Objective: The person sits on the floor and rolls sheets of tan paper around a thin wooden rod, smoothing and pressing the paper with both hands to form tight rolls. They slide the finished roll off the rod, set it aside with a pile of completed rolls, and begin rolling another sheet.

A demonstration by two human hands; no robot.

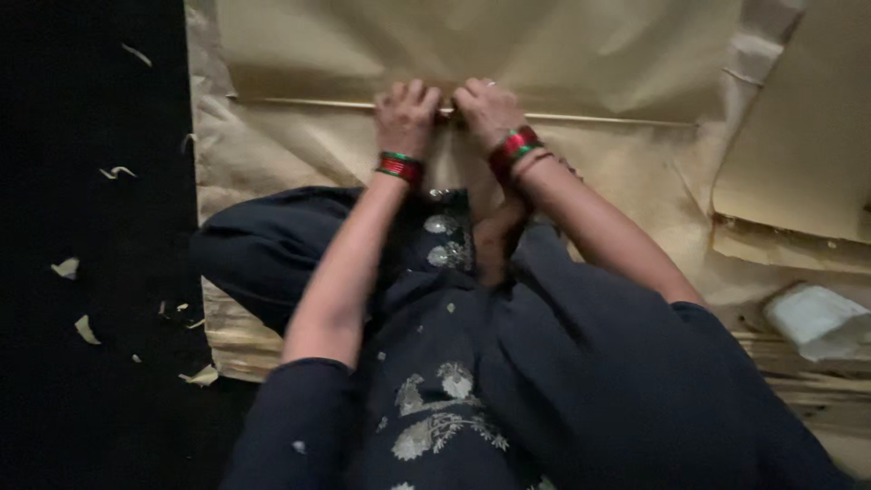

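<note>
A large brown paper sheet [562, 54] lies spread on the floor in front of me, with a long straight fold [299, 102] running left to right. My left hand [406, 113] and my right hand [488, 109] sit side by side on the middle of that fold, fingers curled and pressing the paper edge. Both wrists carry red and green bangles. My dark embroidered clothing and bent legs fill the lower part of the view.
A stack of more brown sheets [798, 136] lies at the right, with a white wrapped bundle [817, 319] below it. Small paper scraps [65, 267] are scattered on the dark floor at the left.
</note>
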